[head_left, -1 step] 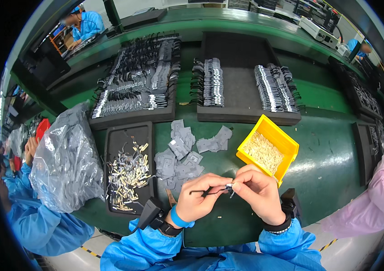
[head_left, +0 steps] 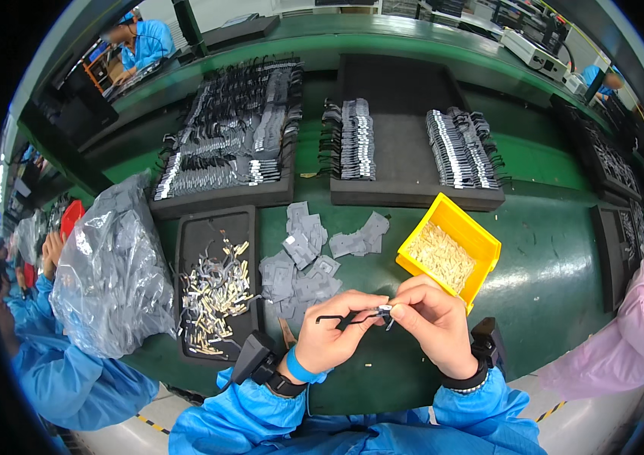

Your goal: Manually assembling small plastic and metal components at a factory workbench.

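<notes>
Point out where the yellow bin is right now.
In the head view, the yellow bin sits right of centre on the green table, between the right hand and the large black tray beyond it.

The left hand [head_left: 331,331] and the right hand [head_left: 435,326] together hold one small part [head_left: 387,315] with a black wire [head_left: 329,317], near a yellow bin [head_left: 467,222] of beige pieces [head_left: 441,256].

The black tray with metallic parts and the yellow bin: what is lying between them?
Flat grey pieces lie between the black tray and yellow bin, shown in the head view.
</notes>
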